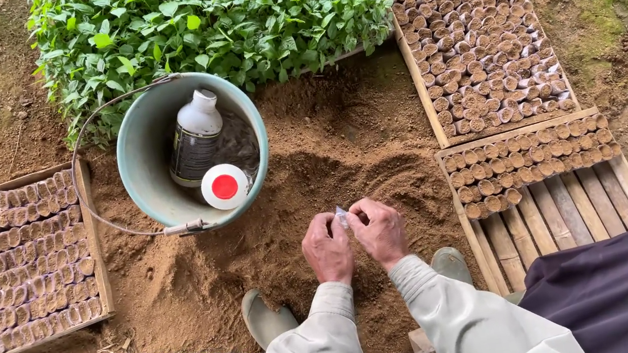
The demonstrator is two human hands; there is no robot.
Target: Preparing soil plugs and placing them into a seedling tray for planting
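A small clear plastic sleeve (341, 216) sits pinched between the fingertips of both hands, above the heap of loose brown soil (311, 160). It looks thin, crumpled and translucent, mostly hidden by the fingers.

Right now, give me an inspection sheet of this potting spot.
Surface: loose brown soil heap.
Job's things: small clear plastic sleeve pinched between both hands.
Clutter: pale green metal bucket holding a white-capped dark bottle and a white lid with a red circle.
Grippers: left hand and right hand side by side over the soil.
Cables: nothing seen.
Surroundings: wooden trays of soil-filled pots, leafy green seedlings.
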